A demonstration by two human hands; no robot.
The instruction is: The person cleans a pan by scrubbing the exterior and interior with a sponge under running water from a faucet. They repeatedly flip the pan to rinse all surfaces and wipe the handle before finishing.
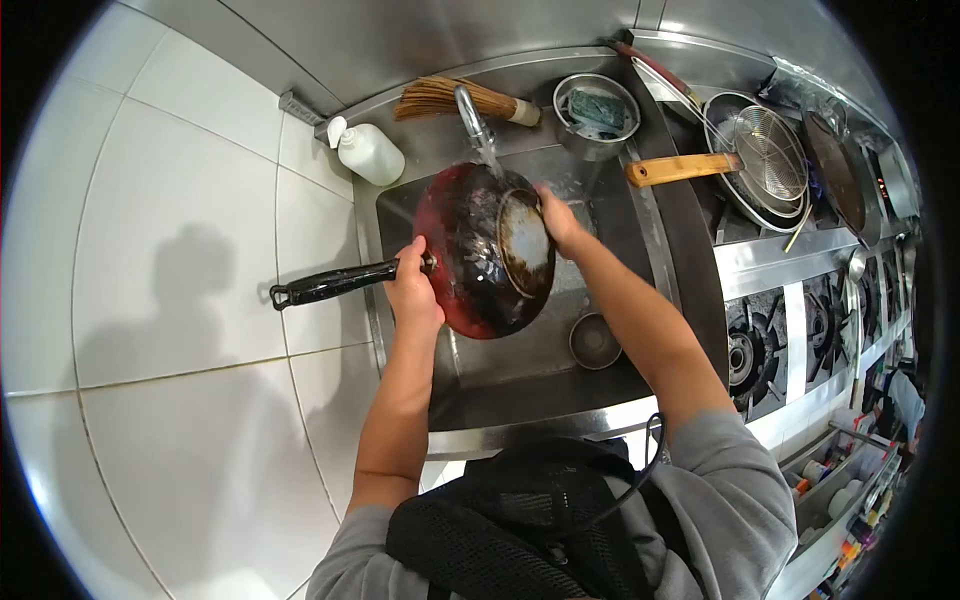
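A red and black wok (470, 240) with a scorched base is tilted on its side over the metal sink (500, 372), its underside facing me. Its black handle (335, 284) points left toward the tiled wall. My left hand (412, 285) grips the wok where the handle joins it. My right hand (560, 222) is closed on the opposite edge near the base; its fingertips are hidden behind the wok. Water from the faucet (470, 115) runs onto the wok's upper edge. The wok's inside is hidden from me.
Behind the sink are a white pump bottle (370, 153), a straw brush (455, 98) and a metal pot (597, 112) holding a green scouring pad (597, 108). A round drain strainer (595, 341) lies in the basin. Pans, a wire strainer (770, 150) and stove burners (745, 355) are at right.
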